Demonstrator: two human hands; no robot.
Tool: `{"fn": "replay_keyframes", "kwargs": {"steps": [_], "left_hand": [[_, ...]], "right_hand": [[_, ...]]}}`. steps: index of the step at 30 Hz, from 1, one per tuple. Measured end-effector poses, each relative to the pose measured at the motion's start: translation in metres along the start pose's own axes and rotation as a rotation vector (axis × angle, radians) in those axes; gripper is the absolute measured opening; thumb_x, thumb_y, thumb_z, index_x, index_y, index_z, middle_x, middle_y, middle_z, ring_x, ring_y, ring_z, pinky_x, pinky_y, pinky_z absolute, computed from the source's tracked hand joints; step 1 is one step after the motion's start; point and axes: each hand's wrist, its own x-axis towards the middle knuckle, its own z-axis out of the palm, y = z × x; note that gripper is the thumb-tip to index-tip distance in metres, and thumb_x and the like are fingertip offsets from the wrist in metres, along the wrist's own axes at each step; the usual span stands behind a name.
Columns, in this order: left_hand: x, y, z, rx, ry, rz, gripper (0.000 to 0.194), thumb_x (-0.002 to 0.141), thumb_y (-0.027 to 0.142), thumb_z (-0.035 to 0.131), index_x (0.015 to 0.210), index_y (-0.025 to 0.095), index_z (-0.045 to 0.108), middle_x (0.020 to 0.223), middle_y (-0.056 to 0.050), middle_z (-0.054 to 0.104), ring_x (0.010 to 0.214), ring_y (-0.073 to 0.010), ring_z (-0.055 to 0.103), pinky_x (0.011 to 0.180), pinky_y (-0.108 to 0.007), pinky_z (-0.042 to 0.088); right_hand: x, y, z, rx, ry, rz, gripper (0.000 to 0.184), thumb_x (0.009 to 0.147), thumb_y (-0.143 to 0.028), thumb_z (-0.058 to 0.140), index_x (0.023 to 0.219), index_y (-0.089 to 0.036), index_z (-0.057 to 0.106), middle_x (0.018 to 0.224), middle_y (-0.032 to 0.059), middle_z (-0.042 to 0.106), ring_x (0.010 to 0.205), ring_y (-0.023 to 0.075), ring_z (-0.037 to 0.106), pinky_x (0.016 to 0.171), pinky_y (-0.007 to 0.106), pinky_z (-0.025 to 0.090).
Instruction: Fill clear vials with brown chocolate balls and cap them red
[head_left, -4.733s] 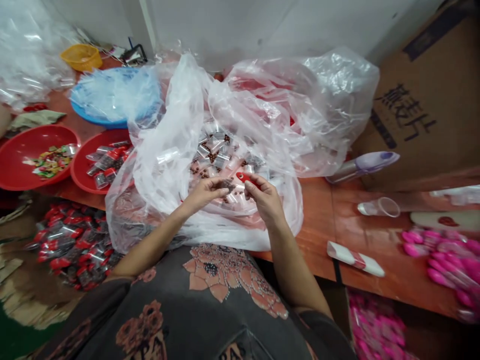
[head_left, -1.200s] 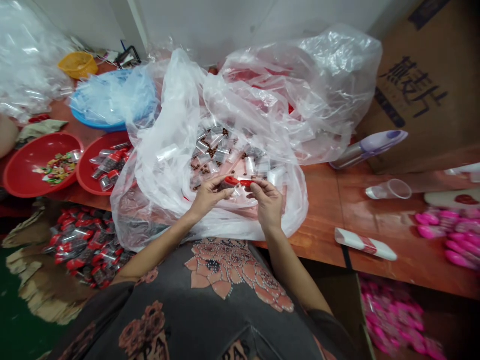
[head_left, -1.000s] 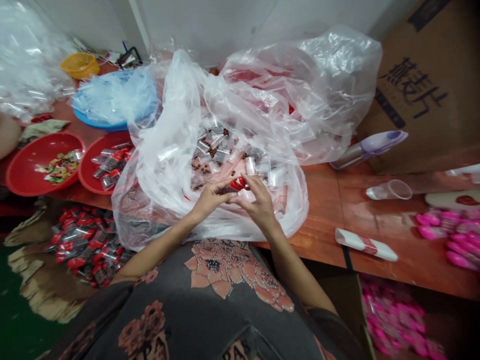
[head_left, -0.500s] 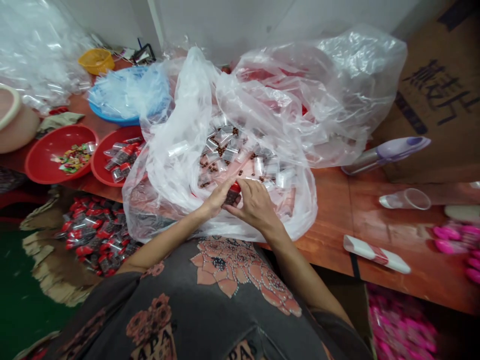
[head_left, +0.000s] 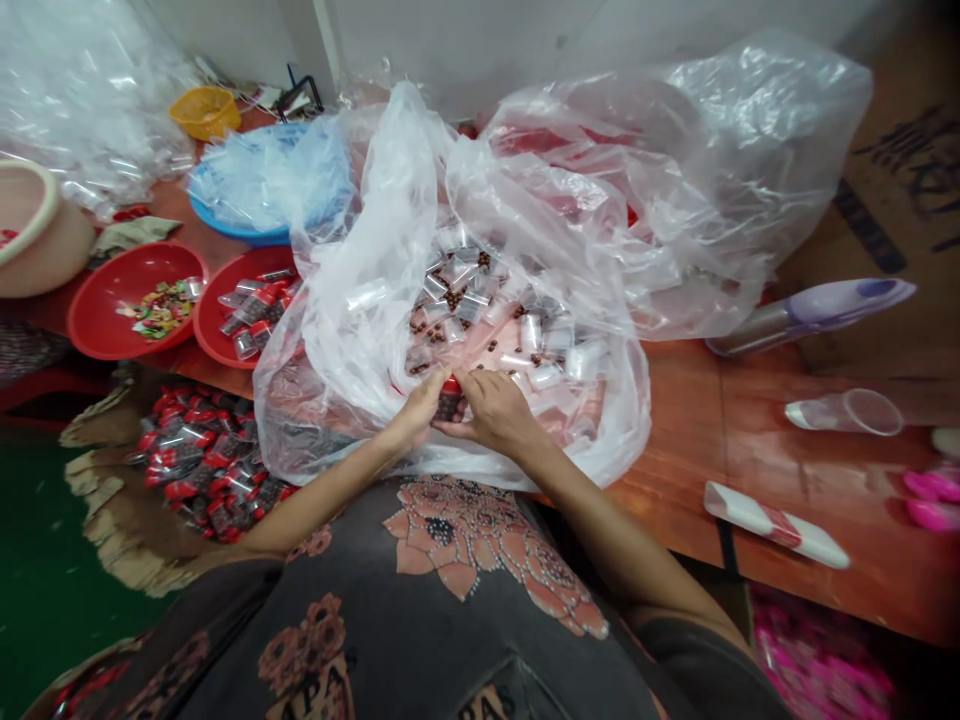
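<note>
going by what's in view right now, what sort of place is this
Probably a small packing or assembly workshop: the left hand and right hand hold a red-capped container, a heap of similar containers lies beside the table, and a red bowl holds small colourful pieces.

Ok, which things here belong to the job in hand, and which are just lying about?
Likely job items:
red-capped jar
clear containers
brown beads
plastic bag

Probably just lying about:
banded white packet
clear cup
lilac-topped container
</note>
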Motion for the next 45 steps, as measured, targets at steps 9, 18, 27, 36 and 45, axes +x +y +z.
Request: {"fn": "replay_keyframes", "kwargs": {"steps": [9, 18, 27, 36, 45], "left_hand": [[-0.028, 0.119, -0.103, 0.292, 0.439, 0.809, 0.058, 0.092, 0.066, 0.053, 0.132, 0.025, 0.059, 0.095, -0.003, 0.070, 0.078, -0.0160, 0.066, 0.075, -0.032, 0.052], [-0.007, 0.180, -0.144, 0.946, 0.821, 1.155, 0.036, 0.098, 0.041, 0.054, 0.123, 0.016, 0.064, 0.119, -0.004, 0.063, 0.117, -0.0220, 0.054, 0.105, -0.038, 0.038], [0.098, 0.110, -0.009, 1.357, -0.017, 0.659, 0.035, 0.087, 0.002, 0.045, 0.105, 0.014, 0.072, 0.109, -0.012, 0.072, 0.103, -0.0231, 0.066, 0.091, -0.031, 0.047], [0.160, 0.106, -0.021, 1.533, 0.183, 0.431, 0.019, 0.086, 0.008, 0.056, 0.089, 0.000, 0.073, 0.095, -0.027, 0.069, 0.107, -0.0377, 0.064, 0.097, -0.043, 0.044], [0.181, 0.113, -0.029, 1.445, 0.155, 0.427, 0.032, 0.075, 0.003, 0.058, 0.098, 0.013, 0.078, 0.101, -0.014, 0.073, 0.103, -0.0275, 0.065, 0.090, -0.032, 0.047]], "right_hand": [[0.000, 0.044, -0.001, 0.025, -0.136, 0.230, 0.036, 0.097, -0.034, 0.053, 0.127, -0.016, 0.061, 0.120, 0.0172, 0.066, 0.105, 0.0295, 0.065, 0.086, 0.040, 0.052], [0.083, 0.075, 0.034, 0.018, -0.240, 0.119, 0.046, 0.090, -0.004, 0.048, 0.130, -0.021, 0.066, 0.136, 0.0112, 0.063, 0.111, 0.0223, 0.063, 0.096, 0.035, 0.049], [0.078, 0.101, 0.022, -0.193, -0.471, 0.223, 0.043, 0.095, -0.020, 0.052, 0.138, -0.016, 0.053, 0.130, 0.0174, 0.060, 0.097, 0.0232, 0.067, 0.080, 0.033, 0.050], [0.071, 0.117, 0.017, -0.308, -0.403, 0.412, 0.029, 0.096, -0.026, 0.054, 0.120, -0.012, 0.061, 0.115, 0.0214, 0.063, 0.110, 0.0315, 0.059, 0.081, 0.035, 0.049], [0.123, 0.115, 0.035, -0.224, -0.342, 0.469, 0.034, 0.097, -0.014, 0.040, 0.119, -0.007, 0.064, 0.115, 0.0199, 0.064, 0.105, 0.0264, 0.058, 0.089, 0.033, 0.045]]}}
